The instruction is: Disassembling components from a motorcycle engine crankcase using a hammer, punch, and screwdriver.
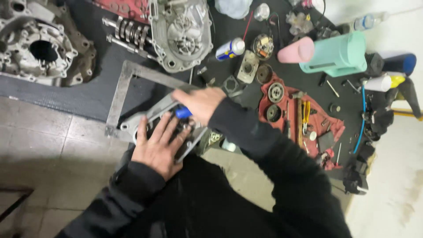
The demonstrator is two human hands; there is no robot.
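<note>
Two hands at work on a grey metal engine cover on the floor, seen from above.

The left hand (157, 147) lies flat, palm down and fingers spread, pressing on the engine cover (152, 115), which rests at the edge of a dark mat (88, 94) beside a flat metal frame (120, 92). The right hand (199, 103) reaches across from the right, wrist bent, fingers curled tight around a blue-handled tool (183, 113) whose tip points down into the cover, just beside the left fingertips. Both arms wear black sleeves. Farther up the mat lie a large crankcase half (180, 33) with a gear shaft (128, 31), a spray can (230, 48), a red cloth (299, 119) carrying small parts, and a mint-green container (337, 55).
</note>
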